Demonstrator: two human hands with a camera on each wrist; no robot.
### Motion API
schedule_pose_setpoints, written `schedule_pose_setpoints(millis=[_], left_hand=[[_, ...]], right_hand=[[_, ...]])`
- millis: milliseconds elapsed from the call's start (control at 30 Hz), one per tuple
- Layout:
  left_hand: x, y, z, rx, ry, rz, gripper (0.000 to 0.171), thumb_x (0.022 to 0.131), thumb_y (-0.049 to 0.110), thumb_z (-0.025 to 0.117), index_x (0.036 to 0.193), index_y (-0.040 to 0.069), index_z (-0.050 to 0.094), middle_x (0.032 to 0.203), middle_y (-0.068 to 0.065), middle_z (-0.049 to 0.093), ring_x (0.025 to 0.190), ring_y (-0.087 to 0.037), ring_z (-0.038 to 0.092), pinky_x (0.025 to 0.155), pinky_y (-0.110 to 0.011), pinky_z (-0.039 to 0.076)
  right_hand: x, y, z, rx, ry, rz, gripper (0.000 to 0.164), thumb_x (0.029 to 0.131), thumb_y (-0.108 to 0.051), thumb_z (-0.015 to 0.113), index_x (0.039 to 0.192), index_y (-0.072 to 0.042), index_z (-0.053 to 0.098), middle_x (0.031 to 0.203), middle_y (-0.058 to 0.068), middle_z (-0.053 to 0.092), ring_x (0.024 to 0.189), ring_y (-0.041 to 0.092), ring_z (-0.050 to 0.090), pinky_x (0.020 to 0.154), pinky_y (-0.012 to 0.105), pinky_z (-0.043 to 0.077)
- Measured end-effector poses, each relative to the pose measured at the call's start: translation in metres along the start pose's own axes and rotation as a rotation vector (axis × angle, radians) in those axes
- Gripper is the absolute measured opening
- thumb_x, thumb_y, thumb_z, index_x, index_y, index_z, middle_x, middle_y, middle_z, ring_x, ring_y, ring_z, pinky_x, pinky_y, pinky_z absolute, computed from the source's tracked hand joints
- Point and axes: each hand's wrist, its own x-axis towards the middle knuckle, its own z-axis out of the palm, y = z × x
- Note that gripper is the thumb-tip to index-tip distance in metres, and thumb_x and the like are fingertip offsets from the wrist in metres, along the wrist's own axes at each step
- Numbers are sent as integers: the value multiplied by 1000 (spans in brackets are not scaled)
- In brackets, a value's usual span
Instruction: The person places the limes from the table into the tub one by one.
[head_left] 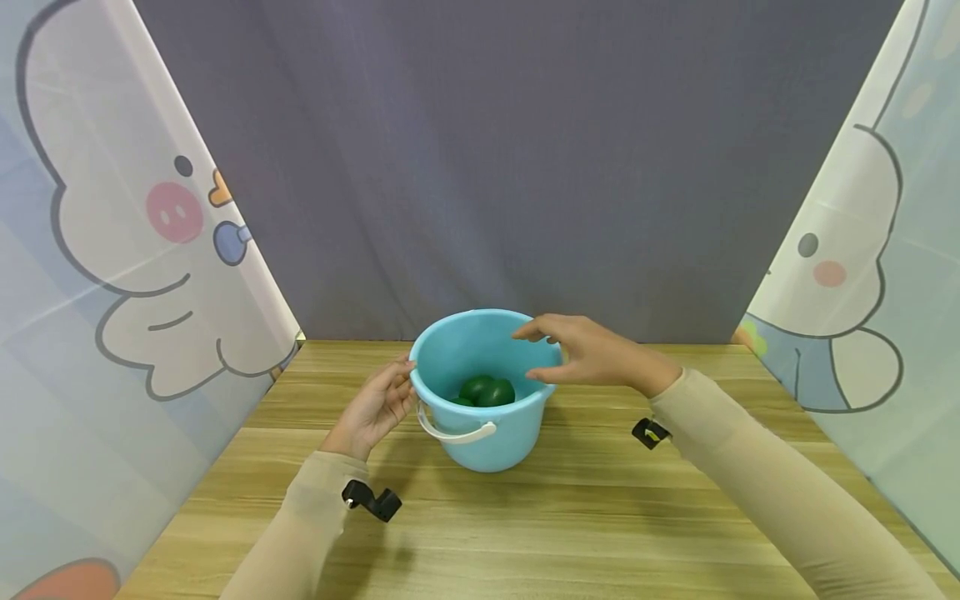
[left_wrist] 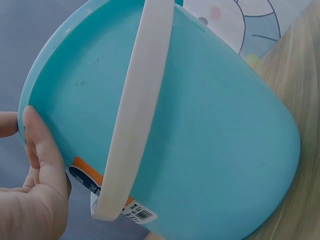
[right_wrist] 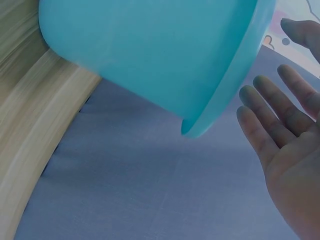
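Observation:
A light-blue plastic bucket (head_left: 491, 442) stands upright on the wooden table, its white handle (head_left: 453, 435) hanging down on the near left side. Several smooth, dark green rounded objects (head_left: 495, 392) lie at its bottom, partly hidden by the front wall. My left hand (head_left: 375, 408) pinches the rim from the left; in the left wrist view the rim runs between its fingers (left_wrist: 42, 132). Over the right side of the rim is my right hand (head_left: 585, 348), fingers and thumb spread and nothing between them. The right wrist view shows those fingers (right_wrist: 265, 110) apart from the bucket wall.
The wooden table (head_left: 600, 517) extends around the bucket. Behind it hangs a grey cloth (head_left: 510, 167). Cartoon-printed sheets (head_left: 150, 333) stand along both sides. Small black mounts (head_left: 371, 500) sit on both wrists, and a label (left_wrist: 140, 212) is on the bucket's outside.

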Motion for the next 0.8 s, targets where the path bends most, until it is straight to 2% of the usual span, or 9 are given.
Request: schedule_pose_setpoints(millis=[400,567,800], left_hand=[[0,0,-1,-8,-8,-2,50,104,7,47,150,1,29,113,-8,55,78,-8,62,65,-13,53],[0,0,-1,-11,-6,-1,50,104,7,47,150,0,29,112,-7,55,78,-7,62,65,-13,53],[-1,0,-1,-8,-16,1,52,104,7,47,152,1,28,114,-8,54,79,-8,62,66,-13,53]], right_hand=[[-10,5,2,-13,51,-47,43,90,-19,77,128,-3,62,126,11,65,113,27,62,94,49,54],[-12,6,5,-30,76,-79,42,88,-17,78,125,-4,63,124,11,66,109,27,63,91,47,55],[-19,8,6,-20,98,-101,41,88,-17,79,124,-6,64,124,3,65,109,27,64,89,43,57]])
